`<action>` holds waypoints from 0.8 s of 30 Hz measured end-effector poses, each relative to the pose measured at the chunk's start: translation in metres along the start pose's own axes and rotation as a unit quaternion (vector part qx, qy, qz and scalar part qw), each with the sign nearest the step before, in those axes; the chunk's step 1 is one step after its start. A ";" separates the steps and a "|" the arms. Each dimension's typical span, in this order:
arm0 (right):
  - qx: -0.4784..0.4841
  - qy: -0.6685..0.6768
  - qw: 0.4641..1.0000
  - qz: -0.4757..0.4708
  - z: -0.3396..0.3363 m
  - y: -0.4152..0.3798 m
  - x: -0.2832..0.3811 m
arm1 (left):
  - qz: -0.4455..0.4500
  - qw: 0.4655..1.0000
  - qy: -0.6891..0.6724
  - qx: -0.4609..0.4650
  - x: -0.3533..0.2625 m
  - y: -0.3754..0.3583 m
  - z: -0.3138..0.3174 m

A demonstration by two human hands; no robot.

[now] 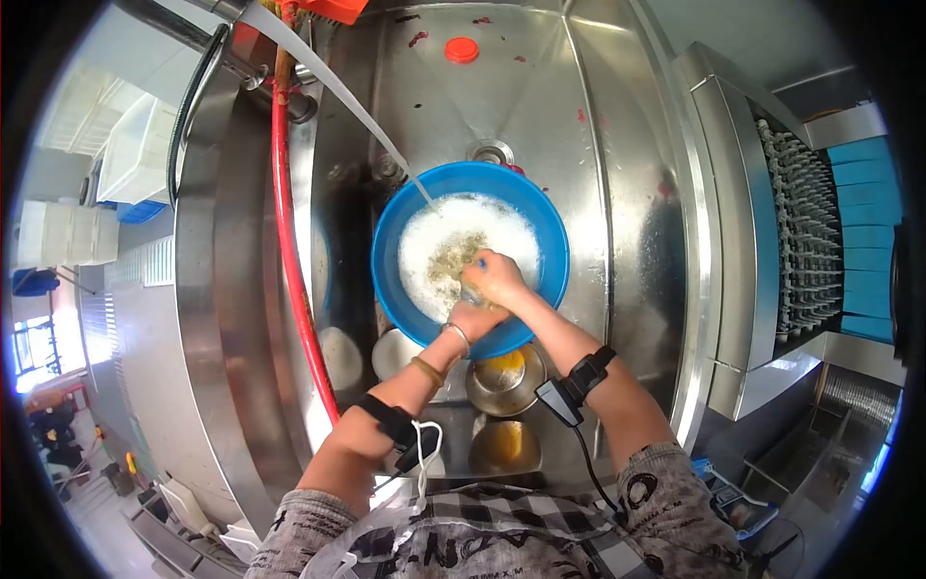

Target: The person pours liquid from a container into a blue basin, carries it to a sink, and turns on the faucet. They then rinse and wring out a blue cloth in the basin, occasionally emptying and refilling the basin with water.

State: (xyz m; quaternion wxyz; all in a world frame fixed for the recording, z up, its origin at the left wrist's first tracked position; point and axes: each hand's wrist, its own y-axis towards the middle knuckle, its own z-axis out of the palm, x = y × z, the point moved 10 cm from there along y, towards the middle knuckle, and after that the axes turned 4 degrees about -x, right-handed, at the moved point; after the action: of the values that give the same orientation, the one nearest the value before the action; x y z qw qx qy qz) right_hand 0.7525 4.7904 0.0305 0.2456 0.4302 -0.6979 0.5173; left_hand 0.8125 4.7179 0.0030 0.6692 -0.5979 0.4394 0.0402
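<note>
A round blue basin [386,289] stands in a steel sink, with foamy water [502,214] in it. From the upper left a stream of water [362,121] runs into the basin. My left hand [477,317] is low over the near part of the basin, its fingers closed around something I cannot make out. Just above and to the right, my right hand [497,277] is closed and touches the left one, with a small blue bit showing at its fingers. Pale, yellowish matter [450,261] floats in the foam beside both hands.
Metal bowls with yellow residue [506,446] sit in the sink nearer my body. A red hose [282,193] runs down the left side. An orange-red lid [461,50] lies at the far end, near a drain [492,152]. A rack machine [796,232] is at right.
</note>
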 end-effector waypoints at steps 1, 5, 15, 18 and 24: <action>-0.073 -0.163 0.983 -0.035 -0.011 -0.002 0.010 | 0.040 0.995 0.039 -0.081 -0.005 0.001 -0.011; 0.101 0.369 0.921 -0.069 -0.012 -0.020 0.014 | -0.045 0.960 -0.233 0.151 -0.037 -0.046 0.014; 0.180 0.474 0.861 0.040 0.010 -0.051 0.021 | -0.131 0.859 -0.421 0.261 -0.028 -0.081 0.046; 0.119 0.369 0.920 0.061 0.004 -0.046 0.016 | -0.168 0.901 -0.343 0.204 -0.014 -0.074 0.042; 0.002 0.120 0.991 0.052 0.015 -0.018 -0.044 | -0.082 0.990 -0.114 -0.005 0.024 -0.031 0.020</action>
State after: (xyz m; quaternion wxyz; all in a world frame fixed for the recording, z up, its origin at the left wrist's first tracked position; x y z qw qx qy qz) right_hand 0.7924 4.7900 -0.0005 0.2998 0.3288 -0.6832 0.5790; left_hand 0.8560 4.7142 0.0093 0.7128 -0.6270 0.3094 0.0551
